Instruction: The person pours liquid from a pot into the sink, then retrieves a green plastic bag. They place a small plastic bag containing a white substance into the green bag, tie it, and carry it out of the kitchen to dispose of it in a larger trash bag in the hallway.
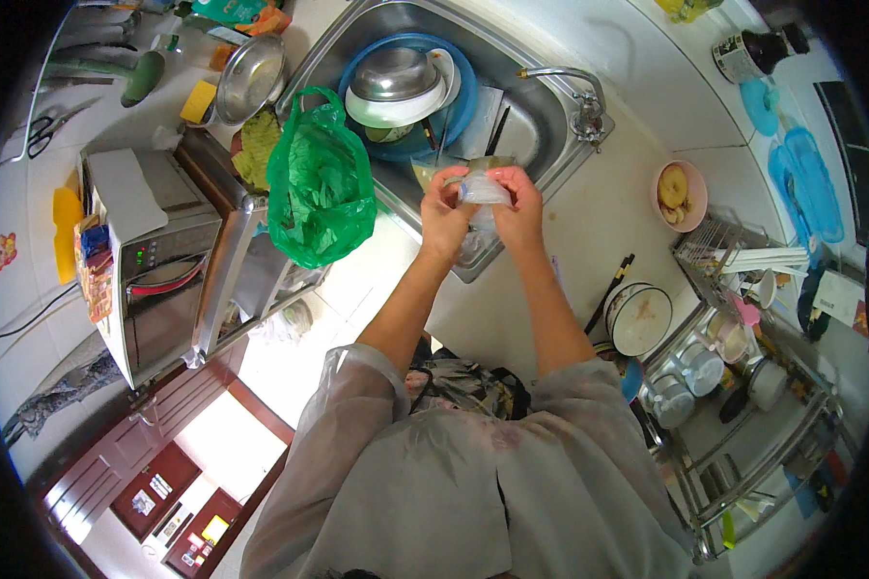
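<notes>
My left hand [443, 221] and my right hand [520, 210] are close together above the near end of the stainless steel sink [527, 137]. Between them they grip a bunched, translucent plastic bag [484, 189], its lower part hanging down below the fingers. Just beyond the fingertips shows something olive-brown [491, 163], too covered to identify. In the sink, a blue plastic basin [469, 87] holds a white bowl [376, 112] with a metal bowl [395, 72] upside down on top. Dark chopsticks [498, 130] lean beside the basin.
An open green plastic bag [322, 184] hangs at the sink's left edge. The faucet [586, 119] stands on the right rim. Enamel pot [639, 318], pink bowl [677, 195] and wire dish rack [724, 246] occupy the right counter. A microwave oven [166, 268] is at left.
</notes>
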Demonstrator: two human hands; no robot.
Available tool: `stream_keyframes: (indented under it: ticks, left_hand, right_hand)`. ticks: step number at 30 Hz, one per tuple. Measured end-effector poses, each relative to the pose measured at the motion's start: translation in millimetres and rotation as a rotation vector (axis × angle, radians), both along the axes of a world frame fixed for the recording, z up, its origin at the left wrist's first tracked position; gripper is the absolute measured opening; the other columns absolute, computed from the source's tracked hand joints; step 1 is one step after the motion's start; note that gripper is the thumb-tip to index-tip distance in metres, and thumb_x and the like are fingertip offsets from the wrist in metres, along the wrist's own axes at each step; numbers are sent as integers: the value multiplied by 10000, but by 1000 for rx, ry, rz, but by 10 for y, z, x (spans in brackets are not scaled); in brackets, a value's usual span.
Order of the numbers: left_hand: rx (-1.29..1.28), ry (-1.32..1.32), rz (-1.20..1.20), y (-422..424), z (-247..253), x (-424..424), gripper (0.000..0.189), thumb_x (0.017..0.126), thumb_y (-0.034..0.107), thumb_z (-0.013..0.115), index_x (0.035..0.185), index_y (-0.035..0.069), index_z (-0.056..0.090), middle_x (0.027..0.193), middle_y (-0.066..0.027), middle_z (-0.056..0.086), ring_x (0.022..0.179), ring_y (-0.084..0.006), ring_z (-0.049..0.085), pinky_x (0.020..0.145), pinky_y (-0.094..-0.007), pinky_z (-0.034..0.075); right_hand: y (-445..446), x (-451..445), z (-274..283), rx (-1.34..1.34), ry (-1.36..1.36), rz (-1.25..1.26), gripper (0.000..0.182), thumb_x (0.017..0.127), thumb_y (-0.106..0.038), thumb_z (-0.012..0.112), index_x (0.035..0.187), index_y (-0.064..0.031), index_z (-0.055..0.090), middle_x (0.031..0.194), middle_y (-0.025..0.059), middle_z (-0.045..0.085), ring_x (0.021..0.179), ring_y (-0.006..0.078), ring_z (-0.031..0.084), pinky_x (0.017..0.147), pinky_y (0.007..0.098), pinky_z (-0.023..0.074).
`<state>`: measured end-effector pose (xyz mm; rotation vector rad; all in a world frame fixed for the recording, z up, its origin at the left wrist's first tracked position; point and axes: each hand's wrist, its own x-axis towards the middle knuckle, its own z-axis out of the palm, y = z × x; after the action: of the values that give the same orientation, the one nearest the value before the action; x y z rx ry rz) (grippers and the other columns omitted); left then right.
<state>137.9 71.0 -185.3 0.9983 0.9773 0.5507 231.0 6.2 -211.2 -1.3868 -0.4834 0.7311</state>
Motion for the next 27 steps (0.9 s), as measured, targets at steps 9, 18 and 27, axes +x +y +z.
stream_keyframes:
  ticks: [9,18,27]
  left_hand:
    - [-32,-139,-186,155,-16,61,457,664,-137,535,1075,64,539,915,-38,605,823,-126,570,723,-243,453]
    - [-60,-21,-522,183,-72,-123,486,640,-124,567,1087,68,572,949,-23,606,842,-93,566,749,-227,459]
    - [-308,-170,-239,393,-39,-142,789,626,-94,606,1342,143,373,1025,-105,578,909,-201,569,801,-303,460]
  right_hand:
    - [-45,227,-33,-199,-230,28,298,610,44,657,883,-40,571,825,47,614,749,143,592,657,268,477]
    - [-97,446,-135,-328,5,283,355,587,48,678,909,-40,559,794,47,606,741,127,579,663,259,466]
    - [-163,55,118,-236,-121,251,552,659,-14,658,1176,-57,470,1055,129,553,909,203,574,752,296,475]
